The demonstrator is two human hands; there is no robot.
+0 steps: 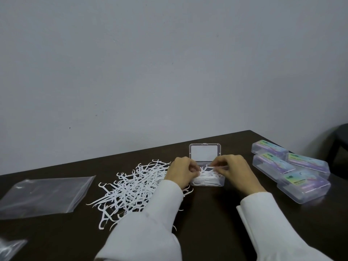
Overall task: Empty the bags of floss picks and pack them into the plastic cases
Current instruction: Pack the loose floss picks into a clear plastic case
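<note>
Two hands work over an open clear plastic case at centre of the frame, on a dark brown table. Case lid stands up behind, tray half full of white floss picks. Right hand pinches one floss pick between thumb and fingertips, holding it just above the tray's contents. Left hand has fingers curled at the tray's left edge, fingertips touching picks in the case; cannot tell if it actually grips any. Both arms in white sleeves coming from the bottom of the frame.

Loose pile of floss picks spread on the table left of centre, partly under the left sleeve, just beside the case. Empty clear zip bag lies flat at the left edge, well apart from the case. Corner of another clear bag at lower left, contents unclear.

Four closed plastic cases with coloured labels clustered at right of the frame, touching or overlapping each other. Plain grey wall fills the upper frame; dark chair at far right edge
</note>
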